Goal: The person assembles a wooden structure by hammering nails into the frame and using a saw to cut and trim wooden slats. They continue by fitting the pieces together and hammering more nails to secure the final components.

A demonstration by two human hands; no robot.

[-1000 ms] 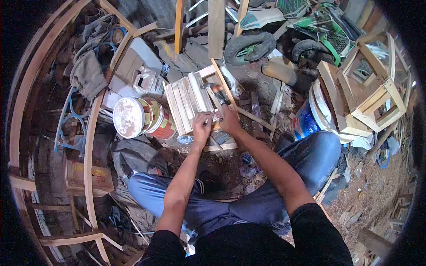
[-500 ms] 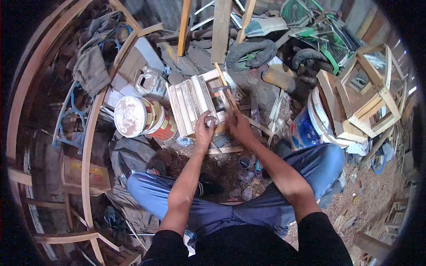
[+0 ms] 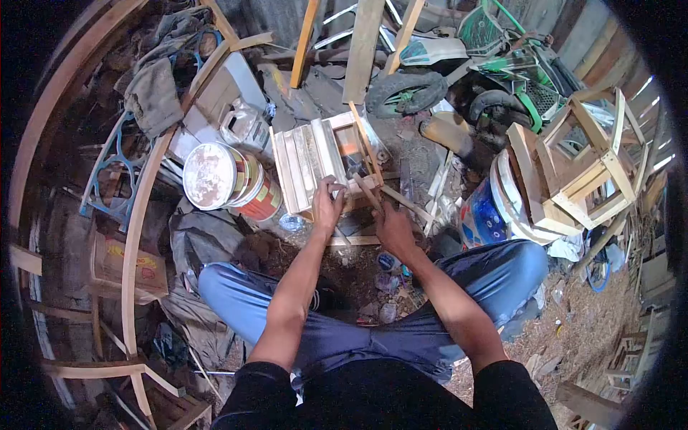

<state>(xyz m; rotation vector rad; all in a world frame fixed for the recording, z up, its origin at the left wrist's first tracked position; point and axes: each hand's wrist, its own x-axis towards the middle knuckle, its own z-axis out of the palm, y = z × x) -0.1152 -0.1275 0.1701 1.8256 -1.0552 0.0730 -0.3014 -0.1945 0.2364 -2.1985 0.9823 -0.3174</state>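
Observation:
A small slatted wooden frame [image 3: 304, 161] lies on the ground in front of me, its right part open between thin strips. My left hand [image 3: 327, 203] is at its near edge, thumb and fingers pinched together; what they hold is too small to tell. Close by on the right, my right hand [image 3: 394, 228] is closed around the handle of a hammer-like tool [image 3: 367, 193], whose upper end reaches the frame's near right corner. A long thin wooden strip [image 3: 366, 143] lies slanted along the frame's right side.
Paint buckets [image 3: 209, 176] stand left of the frame. On the right, a blue bucket [image 3: 485, 215] sits beside a wooden frame structure [image 3: 591, 172]. Behind are a tyre [image 3: 405, 92] and upright boards [image 3: 363, 54]. A curved wooden strip [image 3: 136, 244] runs down the left.
My right hand has moved slightly down, and the tool that was blurred over the frame now shows near its corner. The view has shifted slightly.

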